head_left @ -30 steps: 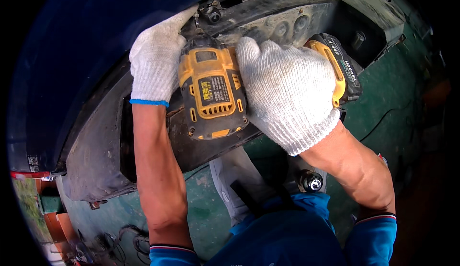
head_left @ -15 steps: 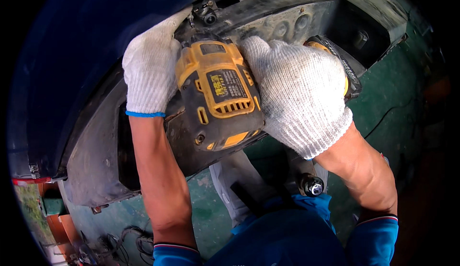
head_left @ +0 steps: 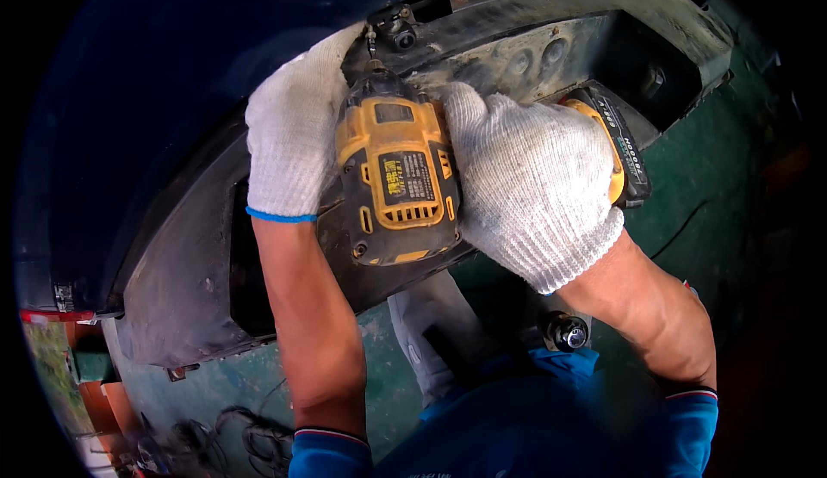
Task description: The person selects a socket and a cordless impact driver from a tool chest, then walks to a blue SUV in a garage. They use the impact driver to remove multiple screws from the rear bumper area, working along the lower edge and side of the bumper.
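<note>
Right hand: grip wrapped round drill, between drill body and battery. Drill over dark bumper, nose toward blue panel, near small black part. Left hand just left of drill nose; fingertips hidden, can't tell its grip. Green floor below.

pwr tool: blk lbl, yel/wht print | batt: wht/grn print | blue panel: wht mark, illeg.

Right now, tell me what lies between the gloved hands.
In the head view, the yellow-and-black body of the power tool lies between the left hand and right hand.
</note>
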Tool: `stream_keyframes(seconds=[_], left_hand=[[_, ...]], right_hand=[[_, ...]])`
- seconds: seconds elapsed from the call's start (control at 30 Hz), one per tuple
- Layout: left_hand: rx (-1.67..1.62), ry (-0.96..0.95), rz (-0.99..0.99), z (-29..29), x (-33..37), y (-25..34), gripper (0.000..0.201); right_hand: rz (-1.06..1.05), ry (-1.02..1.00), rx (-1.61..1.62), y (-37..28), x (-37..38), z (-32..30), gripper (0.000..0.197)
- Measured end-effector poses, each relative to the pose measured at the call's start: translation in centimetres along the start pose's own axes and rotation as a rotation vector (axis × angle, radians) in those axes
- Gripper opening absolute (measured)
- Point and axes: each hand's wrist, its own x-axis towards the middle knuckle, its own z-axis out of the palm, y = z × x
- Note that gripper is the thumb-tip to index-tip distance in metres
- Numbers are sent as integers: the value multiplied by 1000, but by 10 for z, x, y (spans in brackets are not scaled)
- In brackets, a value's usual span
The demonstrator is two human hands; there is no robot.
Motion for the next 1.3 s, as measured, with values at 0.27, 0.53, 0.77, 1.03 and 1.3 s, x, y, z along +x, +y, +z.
stream_keyframes(seconds=[0.27,0.53,0.77,1.03,1.3], left_hand=[[-1077,352,80,4,-98,58,76],[-1008,596,146,33,-70,70,68],[-965,545,2,27,-75,88,63],[-1252,339,-612,-12,-66,117,64],[-861,458,-57,32,-67,113,56]], right_hand=[[48,-84,13,-3,2,-11,62],[32,-128,53,-4,6,-22,56],[-50,-27,103,9,8,-18,35],[53,-175,105,12,11,-25,46],[3,-165,312,43,14,-24,40]])
